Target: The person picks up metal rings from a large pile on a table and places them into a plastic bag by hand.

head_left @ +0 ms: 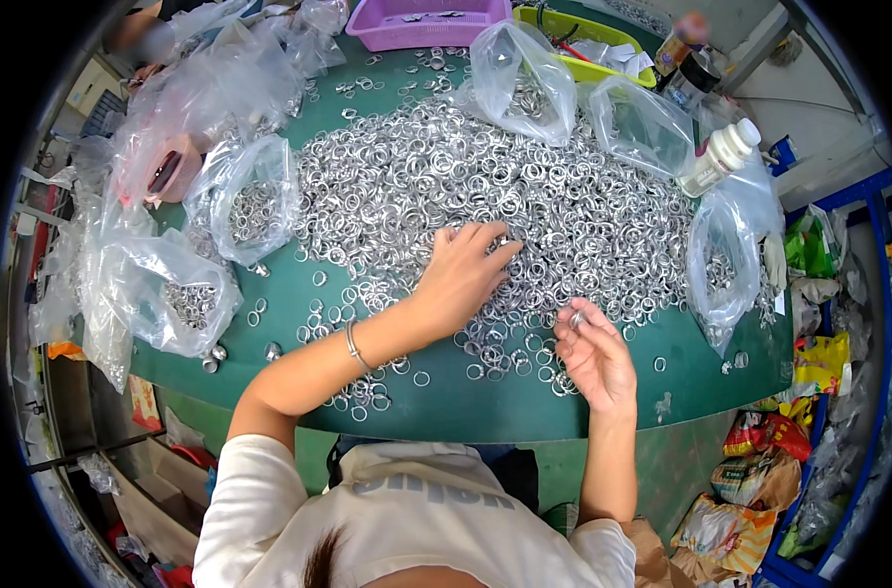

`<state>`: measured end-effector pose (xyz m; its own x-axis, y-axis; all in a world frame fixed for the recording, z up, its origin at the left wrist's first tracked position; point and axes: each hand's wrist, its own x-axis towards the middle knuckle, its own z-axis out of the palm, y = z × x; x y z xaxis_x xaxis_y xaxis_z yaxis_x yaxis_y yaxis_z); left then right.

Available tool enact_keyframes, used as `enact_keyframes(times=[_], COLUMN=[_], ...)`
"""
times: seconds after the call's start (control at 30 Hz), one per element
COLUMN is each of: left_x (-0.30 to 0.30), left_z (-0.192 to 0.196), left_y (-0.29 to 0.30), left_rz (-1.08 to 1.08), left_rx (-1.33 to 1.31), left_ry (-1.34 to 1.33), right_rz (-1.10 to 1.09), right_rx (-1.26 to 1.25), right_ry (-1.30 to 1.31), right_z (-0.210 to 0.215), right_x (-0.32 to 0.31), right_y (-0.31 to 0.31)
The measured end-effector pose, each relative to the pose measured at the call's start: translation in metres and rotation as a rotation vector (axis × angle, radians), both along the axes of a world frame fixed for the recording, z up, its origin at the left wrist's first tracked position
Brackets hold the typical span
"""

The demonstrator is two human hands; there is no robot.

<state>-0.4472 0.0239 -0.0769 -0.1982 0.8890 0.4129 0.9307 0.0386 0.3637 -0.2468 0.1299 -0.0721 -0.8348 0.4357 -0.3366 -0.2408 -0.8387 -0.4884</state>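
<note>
A large pile of small silver metal rings covers the middle of a green table. My left hand lies palm down on the near edge of the pile, fingers spread over the rings. My right hand is palm up near the table's front edge, its fingertips pinched on a small stack of rings. A thin bracelet sits on my left wrist.
Clear plastic bags holding rings lie around the pile: one at the left, one lower left, one at the back, one at the right. A purple basket, a green tray and a white bottle stand behind.
</note>
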Motion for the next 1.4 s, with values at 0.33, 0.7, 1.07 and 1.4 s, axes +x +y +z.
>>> enact_keyframes(times=[0.33, 0.7, 1.07, 1.4], left_x=[-0.008, -0.002, -0.008, -0.004], left_z=[-0.001, 0.007, 0.008, -0.003], left_y=[-0.037, -0.024, -0.012, -0.058], left_rz=[-0.071, -0.035, -0.053, -0.237], left_rx=[0.07, 0.06, 0.086, 0.018], left_ry=[-0.049, -0.065, -0.278, -2.062], right_rz=[-0.072, 0.068, 0.052, -0.136], right_rx=[0.631, 0.524, 0.306, 2.238], right_ry=[-0.279, -0.081, -0.005, -0.701], right_z=[0.005, 0.024, 0.004, 0.002], right_x=[-0.019, -0.058, -0.019, -0.087], right_y=[-0.005, -0.009, -0.009, -0.013])
